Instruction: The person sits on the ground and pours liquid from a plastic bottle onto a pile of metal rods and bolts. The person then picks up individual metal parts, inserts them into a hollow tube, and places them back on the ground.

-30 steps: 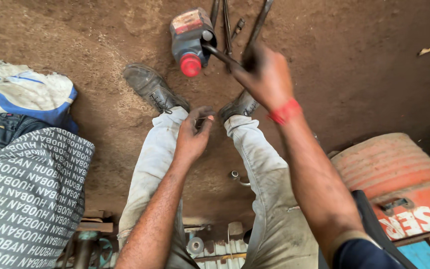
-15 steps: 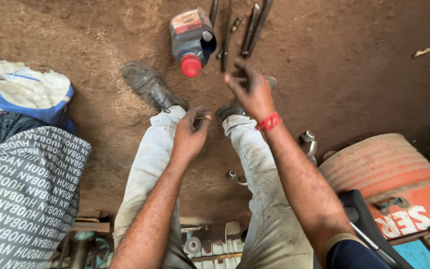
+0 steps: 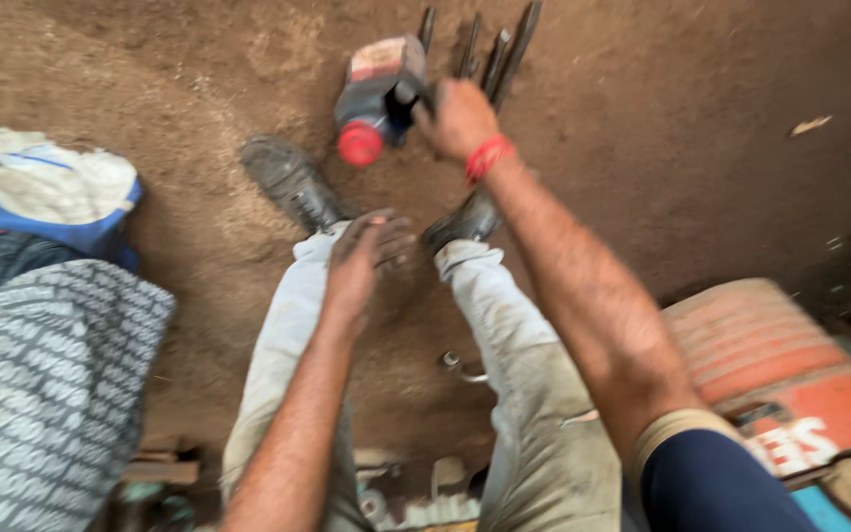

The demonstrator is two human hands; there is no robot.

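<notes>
Brown dirt floor (image 3: 701, 118) under seated person. Dark grey oil jug (image 3: 378, 94) with red cap and pale label lies on its side near the feet; right hand (image 3: 457, 118) curled on its handle side, grip blurred, can't tell. About four dark metal rods (image 3: 504, 49) just behind. Left hand (image 3: 361, 258) loosely open over knee. One orange drum (image 3: 770, 355) at right.

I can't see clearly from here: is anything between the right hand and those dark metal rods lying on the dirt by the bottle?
Nothing visible blocks it. The right hand is already at the near ends of the dark metal rods, with the grey bottle lying just to its left. The blur hides whether the fingers have closed on one.
</notes>
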